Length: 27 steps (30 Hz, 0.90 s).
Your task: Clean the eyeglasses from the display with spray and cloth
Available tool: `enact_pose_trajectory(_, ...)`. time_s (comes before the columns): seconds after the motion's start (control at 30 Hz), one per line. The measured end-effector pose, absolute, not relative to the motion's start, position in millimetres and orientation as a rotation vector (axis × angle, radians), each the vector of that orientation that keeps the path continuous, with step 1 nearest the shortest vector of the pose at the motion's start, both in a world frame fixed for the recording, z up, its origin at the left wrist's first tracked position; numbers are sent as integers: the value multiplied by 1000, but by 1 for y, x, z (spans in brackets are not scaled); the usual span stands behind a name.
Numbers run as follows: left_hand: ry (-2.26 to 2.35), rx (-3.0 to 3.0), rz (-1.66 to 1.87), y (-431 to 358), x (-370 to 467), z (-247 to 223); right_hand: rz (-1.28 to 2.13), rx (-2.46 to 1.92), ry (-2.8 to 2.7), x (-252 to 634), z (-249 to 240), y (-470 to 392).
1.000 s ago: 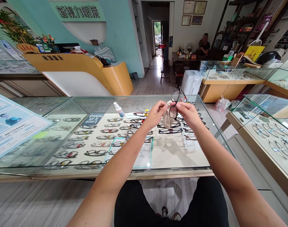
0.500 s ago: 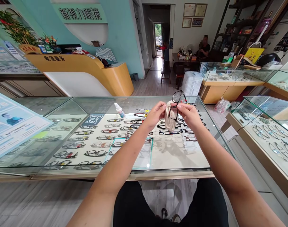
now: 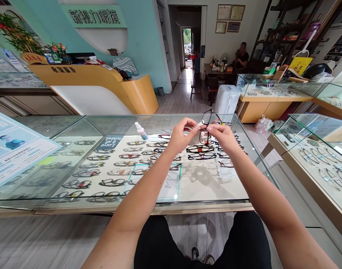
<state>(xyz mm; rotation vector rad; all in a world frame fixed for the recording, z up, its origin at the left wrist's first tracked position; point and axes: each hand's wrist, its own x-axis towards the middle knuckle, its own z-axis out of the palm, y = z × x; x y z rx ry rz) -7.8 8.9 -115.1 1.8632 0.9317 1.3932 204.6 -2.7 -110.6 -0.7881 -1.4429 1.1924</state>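
Above the glass counter, my right hand (image 3: 222, 136) pinches a pair of dark-framed eyeglasses (image 3: 207, 117) near the bridge. The eyeglasses stand on edge, one lens above the other, with a temple reaching back to the right. My left hand (image 3: 184, 135) is closed on a beige cloth (image 3: 196, 139), with its thumb and fingertips at the middle of the frame. Part of the cloth is hidden behind the left fingers and the lower lens. A white spray bottle (image 3: 141, 132) stands on the counter to the left of my hands.
Rows of eyeglass frames (image 3: 114, 182) lie inside the glass display counter (image 3: 232, 194) below my hands. A printed sign (image 3: 18, 149) leans in from the left. Another display case (image 3: 305, 157) is at the right. A person (image 3: 242, 56) sits at a table in the back.
My left hand has moved up and closer to the middle of the eyeglasses. The cloth, which hung down between the hands, is now mostly gathered behind the left fingers. The eyeglasses have shifted slightly left.
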Motion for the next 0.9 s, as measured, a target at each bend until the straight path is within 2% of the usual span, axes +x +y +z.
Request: enact_pose_trajectory(0.9,814,1611,1308,23,-14,-120,1141,-795,-1539,204,-107,-8)
